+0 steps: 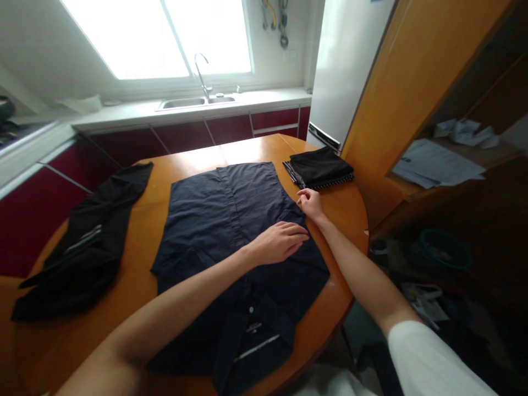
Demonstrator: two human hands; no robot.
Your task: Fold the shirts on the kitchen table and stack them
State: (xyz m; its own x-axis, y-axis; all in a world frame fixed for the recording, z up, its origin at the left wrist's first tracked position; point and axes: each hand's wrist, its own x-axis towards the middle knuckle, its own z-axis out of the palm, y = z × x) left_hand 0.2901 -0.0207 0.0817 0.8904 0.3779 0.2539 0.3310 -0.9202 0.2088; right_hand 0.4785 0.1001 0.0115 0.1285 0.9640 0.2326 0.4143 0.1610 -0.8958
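A dark navy shirt point(198, 212) is spread on the wooden table, its collar and a white button towards me. Over the shirt's right part lies my left hand point(280, 242), fingers stretched out to the right and close together, with nothing visible in them. My right hand point(311, 204) is at the shirt's right edge, beside the folded pile. Its fingers are loosely bent and slightly apart, with no cloth visibly gripped. The shirt's sleeves are not clearly visible. My left forearm covers part of the shirt's lower left.
A stack of folded dark clothes point(317, 168) sits at the table's far right. Another black garment point(94, 236) with white stripes lies along the left side of the table point(142, 225). Beyond are a sink point(183, 103), a counter and a fridge point(350, 66). Papers point(437, 162) rest on a shelf at right.
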